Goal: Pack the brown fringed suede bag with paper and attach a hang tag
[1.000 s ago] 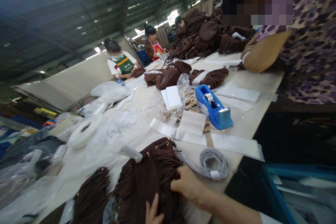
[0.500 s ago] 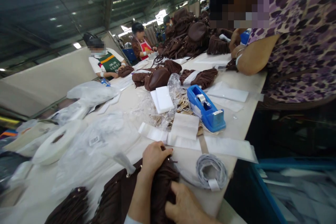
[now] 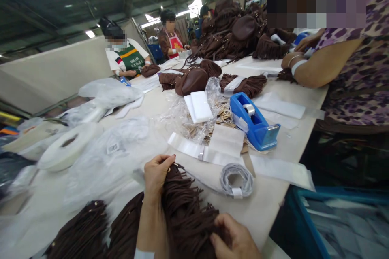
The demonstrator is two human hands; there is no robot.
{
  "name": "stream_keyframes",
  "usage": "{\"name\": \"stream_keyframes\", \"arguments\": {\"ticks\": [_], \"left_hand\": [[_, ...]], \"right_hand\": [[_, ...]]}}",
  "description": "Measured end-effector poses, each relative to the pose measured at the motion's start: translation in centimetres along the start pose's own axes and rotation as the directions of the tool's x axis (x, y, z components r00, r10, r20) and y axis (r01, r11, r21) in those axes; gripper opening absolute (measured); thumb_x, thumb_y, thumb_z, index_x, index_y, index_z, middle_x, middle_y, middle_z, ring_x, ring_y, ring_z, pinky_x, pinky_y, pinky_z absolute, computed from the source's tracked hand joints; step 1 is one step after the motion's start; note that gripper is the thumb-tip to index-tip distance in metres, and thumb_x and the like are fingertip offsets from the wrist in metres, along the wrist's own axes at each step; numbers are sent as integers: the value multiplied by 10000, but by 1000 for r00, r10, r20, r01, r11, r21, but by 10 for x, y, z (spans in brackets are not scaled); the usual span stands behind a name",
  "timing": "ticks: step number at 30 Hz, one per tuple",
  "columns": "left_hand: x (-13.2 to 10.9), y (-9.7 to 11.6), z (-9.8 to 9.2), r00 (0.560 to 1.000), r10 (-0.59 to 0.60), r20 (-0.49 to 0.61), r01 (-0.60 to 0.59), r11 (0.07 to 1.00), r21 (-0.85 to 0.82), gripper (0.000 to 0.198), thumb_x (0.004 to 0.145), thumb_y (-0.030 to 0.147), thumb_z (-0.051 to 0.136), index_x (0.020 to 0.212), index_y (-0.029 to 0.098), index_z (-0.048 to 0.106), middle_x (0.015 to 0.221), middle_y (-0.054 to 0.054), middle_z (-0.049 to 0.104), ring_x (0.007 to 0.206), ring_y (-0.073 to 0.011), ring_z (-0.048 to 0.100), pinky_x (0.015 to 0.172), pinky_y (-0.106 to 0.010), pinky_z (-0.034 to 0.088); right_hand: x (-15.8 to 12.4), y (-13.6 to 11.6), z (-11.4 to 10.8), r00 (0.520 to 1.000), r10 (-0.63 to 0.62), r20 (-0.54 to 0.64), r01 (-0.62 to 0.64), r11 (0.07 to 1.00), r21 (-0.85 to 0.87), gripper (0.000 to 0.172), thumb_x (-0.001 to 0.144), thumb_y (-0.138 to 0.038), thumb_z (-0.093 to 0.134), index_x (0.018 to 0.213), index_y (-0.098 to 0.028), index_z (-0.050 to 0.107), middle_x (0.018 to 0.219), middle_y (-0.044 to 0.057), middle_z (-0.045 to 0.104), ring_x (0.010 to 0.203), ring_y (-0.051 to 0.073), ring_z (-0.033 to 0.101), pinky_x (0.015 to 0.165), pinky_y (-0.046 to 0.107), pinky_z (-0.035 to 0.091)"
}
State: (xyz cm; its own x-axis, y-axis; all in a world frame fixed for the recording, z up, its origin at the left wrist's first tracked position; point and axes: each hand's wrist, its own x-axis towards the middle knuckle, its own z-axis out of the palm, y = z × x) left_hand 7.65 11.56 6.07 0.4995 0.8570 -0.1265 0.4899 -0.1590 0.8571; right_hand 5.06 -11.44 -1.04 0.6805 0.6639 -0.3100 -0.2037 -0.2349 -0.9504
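A dark brown fringed bag [image 3: 185, 206] lies at the table's near edge, its strands fanned to the right. My left hand [image 3: 156, 172] grips its upper edge between thumb and fingers, close to a small metal eyelet. Lower down, my right hand [image 3: 234, 234] has curled fingers and thumb on the fringe at the bag's right side. Left of my forearm is more brown fringed material [image 3: 80, 230]. A grey coiled strap [image 3: 223, 184] bound with a white band rests just beyond the bag.
A blue tape dispenser [image 3: 263, 137], white foam pads [image 3: 202, 107] and a white roll [image 3: 50, 156] sit on the table. Brown bags [image 3: 194, 81] lie farther back. A blue crate [image 3: 304, 222] stands at lower right. A co-worker's arm [image 3: 328, 64] rests on the far right.
The bag's fringe now shows spread out to the right, where it was bunched under my hands. My left hand has moved left along the upper edge. The view has shifted slightly.
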Motion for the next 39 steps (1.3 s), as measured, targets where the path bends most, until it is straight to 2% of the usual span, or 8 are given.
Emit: {"name": "stream_keyframes", "arguments": {"ticks": [7,13,20,24,27,31,34,39], "left_hand": [[2,9,3,953,63,297,-102,988,117,353,522,501,685,626,164,704,593,-12,657,622,-186,574,622,-265,423],[7,-6,9,993,111,40,-116,978,173,325,515,502,666,567,181,659,517,8,610,560,-175,539,583,-276,391],[5,-12,-2,971,101,-216,-70,987,146,343,541,525,626,569,183,640,422,48,517,481,-128,459,516,-247,344],[7,-10,-2,987,53,-152,-38,994,102,354,503,523,648,557,173,639,411,53,503,442,-112,422,440,-227,304],[9,-10,0,989,32,-142,-20,996,82,354,505,519,659,553,169,631,405,57,491,432,-102,407,434,-220,301],[11,-12,0,989,16,-144,-6,998,69,361,526,520,660,552,164,610,405,62,470,433,-95,388,439,-218,290],[10,-10,-3,998,7,-54,-4,998,63,388,557,541,655,560,156,610,414,65,451,438,-89,378,446,-215,285],[7,1,-16,945,-26,326,2,997,72,381,574,486,701,773,162,702,628,9,650,595,-143,548,567,-228,392]], "right_hand": [[14,-52,-9,987,40,156,-3,972,-233,182,684,-308,498,796,-170,533,733,25,547,681,160,485,564,231,361],[16,-57,-7,987,66,149,-44,988,-149,117,574,-195,507,677,-192,451,627,-24,477,601,120,416,511,208,305],[9,-22,3,992,47,120,-91,915,392,209,617,-278,571,648,-201,379,602,-52,433,571,93,392,536,203,333],[11,-22,-1,990,-86,115,56,970,237,74,690,-250,531,726,-185,526,696,-13,506,667,132,491,621,226,381],[14,-20,-5,954,-251,162,255,967,-3,201,761,-220,473,903,-222,616,767,7,496,757,150,530,687,225,401],[13,-10,-2,938,-303,166,327,934,-142,265,789,-154,421,919,-251,631,767,5,464,710,126,522,644,191,408],[13,-3,0,931,-340,134,359,920,-159,262,795,-136,413,879,-245,636,761,8,470,694,120,522,632,181,409],[18,-8,-6,940,-288,182,312,942,-125,233,764,-171,445,918,-215,615,776,22,531,744,148,543,683,210,422]]}}
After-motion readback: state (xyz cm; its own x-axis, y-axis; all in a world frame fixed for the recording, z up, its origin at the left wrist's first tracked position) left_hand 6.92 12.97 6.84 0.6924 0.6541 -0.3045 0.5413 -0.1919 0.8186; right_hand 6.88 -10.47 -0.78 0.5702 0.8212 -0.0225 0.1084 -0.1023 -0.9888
